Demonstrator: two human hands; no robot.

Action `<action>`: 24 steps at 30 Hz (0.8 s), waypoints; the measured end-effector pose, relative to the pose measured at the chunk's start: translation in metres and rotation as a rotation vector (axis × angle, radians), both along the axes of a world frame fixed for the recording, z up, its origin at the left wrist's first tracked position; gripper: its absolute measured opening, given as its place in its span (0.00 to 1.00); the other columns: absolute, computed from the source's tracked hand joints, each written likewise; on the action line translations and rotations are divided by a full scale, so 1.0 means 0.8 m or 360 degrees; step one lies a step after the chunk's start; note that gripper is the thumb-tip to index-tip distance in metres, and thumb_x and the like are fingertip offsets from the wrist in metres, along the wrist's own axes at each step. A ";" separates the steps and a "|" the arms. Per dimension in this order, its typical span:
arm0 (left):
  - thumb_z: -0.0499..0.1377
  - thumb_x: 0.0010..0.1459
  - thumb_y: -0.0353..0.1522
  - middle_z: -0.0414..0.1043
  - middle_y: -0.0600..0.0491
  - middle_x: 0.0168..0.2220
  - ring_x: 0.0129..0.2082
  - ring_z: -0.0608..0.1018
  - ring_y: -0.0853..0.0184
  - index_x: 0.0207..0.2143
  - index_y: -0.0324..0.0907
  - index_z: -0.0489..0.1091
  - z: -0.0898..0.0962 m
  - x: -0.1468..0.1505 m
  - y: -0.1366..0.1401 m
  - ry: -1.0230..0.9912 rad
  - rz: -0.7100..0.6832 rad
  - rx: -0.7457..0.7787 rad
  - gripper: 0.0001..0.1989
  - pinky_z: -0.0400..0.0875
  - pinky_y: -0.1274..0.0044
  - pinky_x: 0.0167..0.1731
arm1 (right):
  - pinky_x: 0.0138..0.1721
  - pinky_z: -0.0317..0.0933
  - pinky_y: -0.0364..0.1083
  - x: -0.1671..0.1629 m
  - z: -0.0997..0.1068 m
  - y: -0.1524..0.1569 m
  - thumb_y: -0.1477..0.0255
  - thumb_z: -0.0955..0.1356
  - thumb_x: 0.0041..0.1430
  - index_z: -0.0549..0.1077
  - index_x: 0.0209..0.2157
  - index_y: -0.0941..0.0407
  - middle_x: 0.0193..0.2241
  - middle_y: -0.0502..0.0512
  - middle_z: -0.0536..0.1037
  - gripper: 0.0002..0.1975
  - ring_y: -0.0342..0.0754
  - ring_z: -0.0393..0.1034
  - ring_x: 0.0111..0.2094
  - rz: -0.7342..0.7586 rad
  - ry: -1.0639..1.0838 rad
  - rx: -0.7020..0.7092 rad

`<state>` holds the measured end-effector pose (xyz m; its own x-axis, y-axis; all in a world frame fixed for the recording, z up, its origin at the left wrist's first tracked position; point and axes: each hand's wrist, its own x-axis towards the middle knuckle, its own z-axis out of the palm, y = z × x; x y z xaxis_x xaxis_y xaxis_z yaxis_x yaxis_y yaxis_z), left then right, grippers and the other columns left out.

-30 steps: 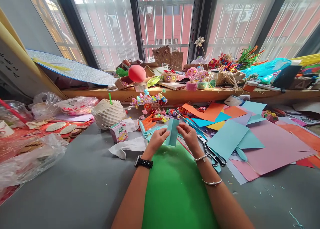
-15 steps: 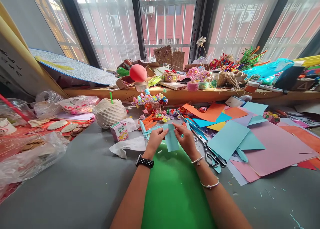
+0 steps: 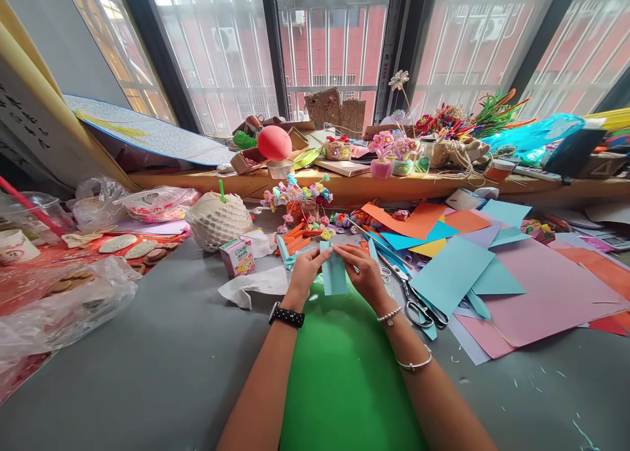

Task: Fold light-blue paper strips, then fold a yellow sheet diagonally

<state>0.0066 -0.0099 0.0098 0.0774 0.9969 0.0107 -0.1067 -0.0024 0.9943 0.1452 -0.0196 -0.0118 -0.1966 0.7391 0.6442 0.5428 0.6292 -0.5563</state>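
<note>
Broadly, the grey worktop [image 3: 182,372] offers bare room well left of the scissors [image 3: 413,297]; coloured sheets [image 3: 551,287] crowd just to their right. Left of the scissors, the left hand [image 3: 306,277] and right hand [image 3: 365,274] pinch a pale-blue paper strip [image 3: 335,279] near its top. Shaping it seems in hand; neat creasing calls for aligned edges.
</note>
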 end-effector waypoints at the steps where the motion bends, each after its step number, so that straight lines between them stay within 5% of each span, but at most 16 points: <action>1: 0.62 0.36 0.40 0.60 0.60 0.15 0.17 0.64 0.76 0.22 0.37 0.67 0.001 0.000 0.000 -0.0031 -0.0022 -0.0018 0.15 0.59 0.83 0.18 | 0.46 0.58 0.47 0.000 0.000 0.000 0.81 0.58 0.51 0.65 0.46 0.50 0.45 0.50 0.69 0.22 0.46 0.62 0.46 0.0013 0.0020 -0.0006; 12: 0.63 0.35 0.38 0.68 0.57 0.18 0.18 0.69 0.73 0.33 0.36 0.68 -0.010 -0.001 0.006 -0.0006 -0.0006 0.0005 0.20 0.63 0.81 0.19 | 0.43 0.60 0.47 0.000 0.002 -0.001 0.77 0.60 0.50 0.69 0.43 0.51 0.42 0.52 0.71 0.18 0.47 0.65 0.43 0.0092 0.0187 -0.0134; 17: 0.61 0.39 0.36 0.70 0.54 0.21 0.21 0.72 0.70 0.36 0.37 0.64 -0.011 0.000 0.005 0.0186 -0.0031 0.0088 0.20 0.65 0.81 0.21 | 0.33 0.64 0.45 0.003 0.003 0.001 0.68 0.62 0.51 0.72 0.37 0.55 0.36 0.56 0.74 0.13 0.48 0.68 0.37 0.0092 0.0617 -0.0413; 24: 0.59 0.42 0.37 0.71 0.53 0.23 0.25 0.74 0.67 0.37 0.37 0.63 -0.008 0.002 0.002 0.0287 -0.0216 0.0160 0.20 0.66 0.78 0.24 | 0.32 0.62 0.45 0.007 0.007 0.003 0.62 0.66 0.43 0.74 0.28 0.58 0.30 0.56 0.76 0.14 0.48 0.68 0.32 0.0064 0.1021 -0.0736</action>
<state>0.0080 -0.0085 0.0037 0.2203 0.9719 0.0831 0.0667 -0.1000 0.9927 0.1505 -0.0174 -0.0066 0.0769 0.9597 0.2703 0.0091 0.2704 -0.9627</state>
